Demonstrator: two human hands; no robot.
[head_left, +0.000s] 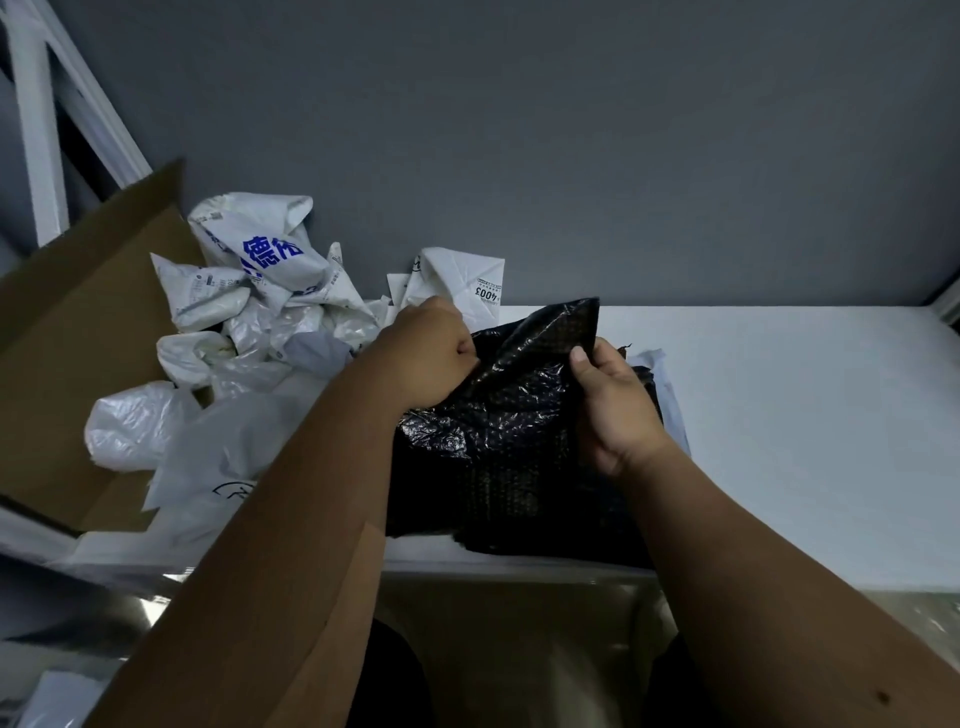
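Both hands (426, 353) (613, 405) grip a crinkled, glossy black bag (509, 441).

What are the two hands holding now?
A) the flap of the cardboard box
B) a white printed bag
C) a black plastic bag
C: the left hand and the right hand both grip the crinkled black plastic bag.

A plain grey-blue painted wall (571, 130) fills the upper half of the view. A white, flat, smooth table top (805, 415) meets its base. At the far left rises a white metal frame (36, 130) with slanted bars. The light is dim and even.
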